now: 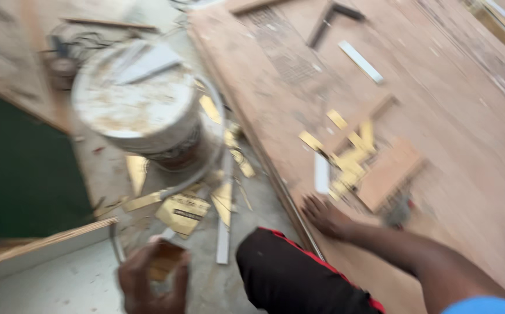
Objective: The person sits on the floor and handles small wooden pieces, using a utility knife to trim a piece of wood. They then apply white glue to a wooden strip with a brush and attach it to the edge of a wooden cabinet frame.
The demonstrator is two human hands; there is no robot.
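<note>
Nearest the camera, the person's left hand (152,279) is curled around a small brown and gold flat piece (165,260), fingers and thumb closed on its edges so that it is lifted clear of the pale dusty concrete floor (61,285). Just right of it sits the person's knee in black shorts with a red stripe (299,279), folded low — the person seems to be crouching or kneeling at the work. The right hand (326,216) lies flat and open, fingers spread, palm down on the near edge of the large reddish-brown wooden board (450,134), apparently as a prop for the body's weight; it grips nothing. Left of the board's edge, gold-faced offcut strips (183,212) and a white strip (223,232) lie scattered on the floor, looking like discarded trimmings. Beyond them stands a white plastic bucket with a dirty lid (136,99), close by the board. On the board itself, just past the right hand, a small wooden block (389,171) rests among more gold scraps (348,154); farther off lie a white bar (360,61) and a dark angled tool (328,20), blurred by motion.
</note>
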